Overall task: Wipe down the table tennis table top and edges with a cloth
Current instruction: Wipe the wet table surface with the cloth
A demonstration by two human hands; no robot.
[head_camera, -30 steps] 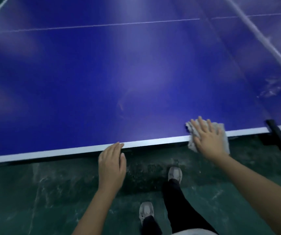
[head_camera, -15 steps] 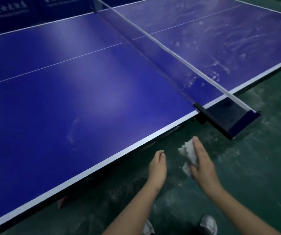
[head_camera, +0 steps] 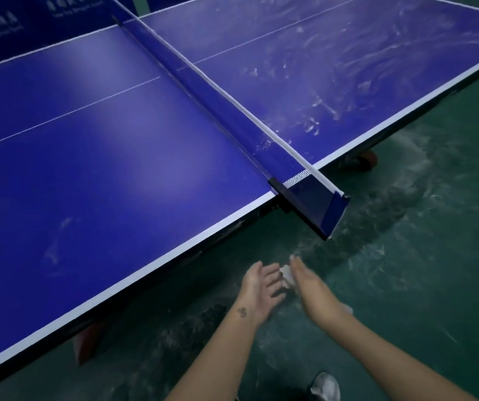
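Note:
The blue table tennis table (head_camera: 116,169) fills the upper view, with its white-edged near side running diagonally. Both my hands hover over the floor, just off that near edge and below the net post (head_camera: 319,209). A small crumpled white cloth (head_camera: 286,274) sits between them. My right hand (head_camera: 307,282) holds the cloth against its palm side. The spread fingertips of my left hand (head_camera: 261,287) reach the cloth. White smears (head_camera: 333,91) cover the table half beyond the net (head_camera: 232,102); the near half shows one faint streak (head_camera: 58,241).
The net post bracket juts out past the table edge just above my hands. Under the table are a red wheel (head_camera: 362,162) and a red leg foot (head_camera: 86,342). The green floor (head_camera: 420,256) is scuffed. My shoe (head_camera: 325,386) is at the bottom; blue barriers (head_camera: 29,18) stand behind.
My right hand has lifted the cloth off the table edge and both hands have come together below it. The view has swung right toward the net post.

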